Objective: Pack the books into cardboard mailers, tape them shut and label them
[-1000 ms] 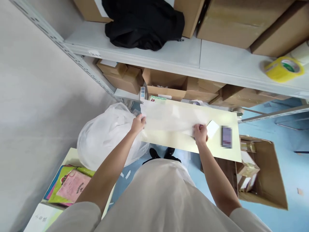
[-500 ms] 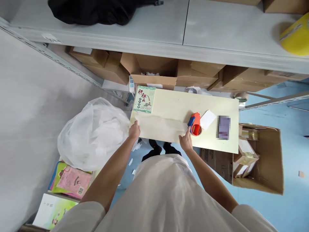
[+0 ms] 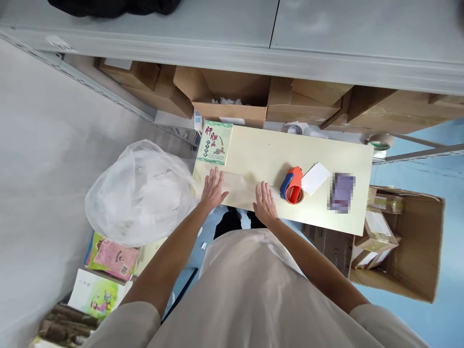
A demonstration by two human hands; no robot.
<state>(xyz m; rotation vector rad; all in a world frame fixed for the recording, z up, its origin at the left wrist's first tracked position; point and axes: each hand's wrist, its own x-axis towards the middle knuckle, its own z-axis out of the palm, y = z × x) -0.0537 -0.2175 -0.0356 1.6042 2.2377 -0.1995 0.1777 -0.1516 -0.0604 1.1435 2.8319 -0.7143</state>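
Note:
My left hand (image 3: 213,189) lies flat with fingers spread, on the left end of a pale translucent strip (image 3: 239,183) on the cream tabletop (image 3: 264,145). Open as well, my right hand (image 3: 265,202) rests its fingers on the strip's right part. The strip looks like tape or thin film; I cannot tell which. Just right of that hand stands a red and blue tape dispenser (image 3: 295,180) with a roll in it. A white and green book (image 3: 214,142) lies beyond my left fingertips. White cards (image 3: 316,178) lie beside the dispenser.
A blurred purple item (image 3: 341,192) lies at the tabletop's right. On the left is a bulging translucent plastic bag (image 3: 139,193), with books (image 3: 112,258) below it. An open carton (image 3: 416,251) stands at right. Shelving (image 3: 224,48) with cardboard boxes (image 3: 304,104) runs behind.
My left hand has moved from gripping the strip's left edge to lying flat on it. My right hand has shifted left, away from the dispenser, with fingers laid out. The view has moved slightly.

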